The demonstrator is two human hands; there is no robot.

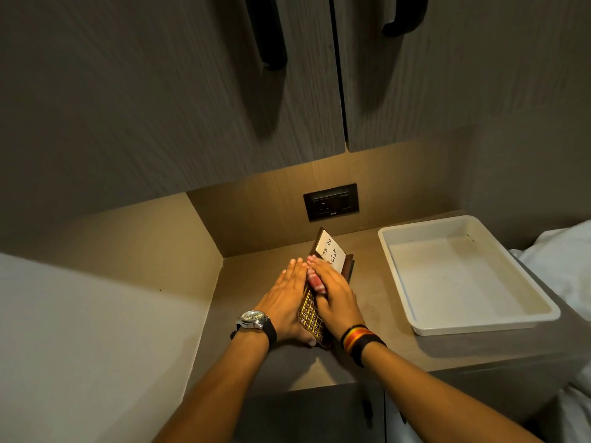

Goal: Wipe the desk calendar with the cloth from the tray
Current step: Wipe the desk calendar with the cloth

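Right hand [334,294] presses cloth [315,279] on calendar [309,318]; left hand [284,297] flat beside.

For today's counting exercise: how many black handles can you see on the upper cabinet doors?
2. The left handle hangs on the left door, the right handle on the right door. The picture's top edge cuts off both.
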